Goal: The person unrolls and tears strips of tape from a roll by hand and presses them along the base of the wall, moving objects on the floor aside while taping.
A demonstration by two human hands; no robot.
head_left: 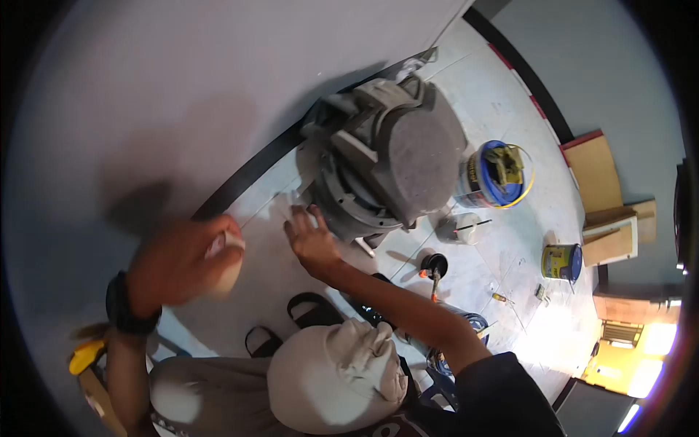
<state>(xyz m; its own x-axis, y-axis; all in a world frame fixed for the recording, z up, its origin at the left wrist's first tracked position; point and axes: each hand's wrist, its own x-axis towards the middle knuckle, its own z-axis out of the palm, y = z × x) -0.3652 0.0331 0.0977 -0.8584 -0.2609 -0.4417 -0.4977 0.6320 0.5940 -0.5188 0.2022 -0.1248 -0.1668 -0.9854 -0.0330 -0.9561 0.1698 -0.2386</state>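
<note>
My left hand, with a black watch on its wrist, is closed around a pale block-like piece close to the wall. Its exact kind is blurred and partly covered by my fingers. My right hand reaches across with fingers spread and nothing in them. It is beside the lower rim of a dusty grey drum-shaped machine with a round flat top. Whether my fingertips touch the machine or the floor, I cannot tell.
A blue-rimmed bucket with a cloth stands behind the machine, near a white container and a small black cup. Another bucket and wooden boards are farther right. Dark sandals lie near my knees; a yellow object is lower left.
</note>
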